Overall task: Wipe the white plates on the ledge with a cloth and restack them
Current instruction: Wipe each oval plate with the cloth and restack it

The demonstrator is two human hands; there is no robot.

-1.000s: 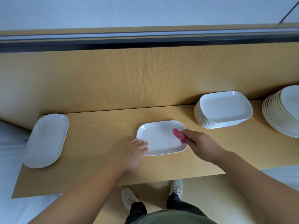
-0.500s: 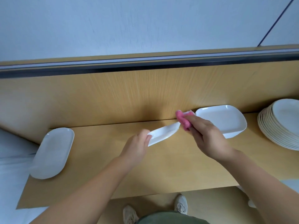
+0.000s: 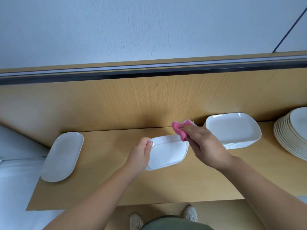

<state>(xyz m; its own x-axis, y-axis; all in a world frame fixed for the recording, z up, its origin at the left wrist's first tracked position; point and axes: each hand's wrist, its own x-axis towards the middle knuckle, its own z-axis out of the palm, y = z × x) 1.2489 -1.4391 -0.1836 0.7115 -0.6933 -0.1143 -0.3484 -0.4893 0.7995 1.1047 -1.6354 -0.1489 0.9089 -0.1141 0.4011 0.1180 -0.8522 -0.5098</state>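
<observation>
The plate (image 3: 167,152) (white, rectangular with rounded corners) sits between the two hands, over the middle of the ledge (image 3: 116,183). It is tilted, with its far edge raised. Whether its near edge touches the ledge cannot be told.

Left hand (image 3: 141,155): fingers curled round the plate's left edge, gripping it.

Right hand (image 3: 206,146): holds the pink cloth (image 3: 178,131) bunched under its fingers. The cloth touches the plate's far right corner.

The stack of rectangular plates (image 3: 232,130) stands on the ledge just beside the right hand, on its right. The stack of round plates (image 3: 292,136) stands further right. A single oval plate (image 3: 63,156) lies at the ledge's left end, well apart from the left hand.
</observation>
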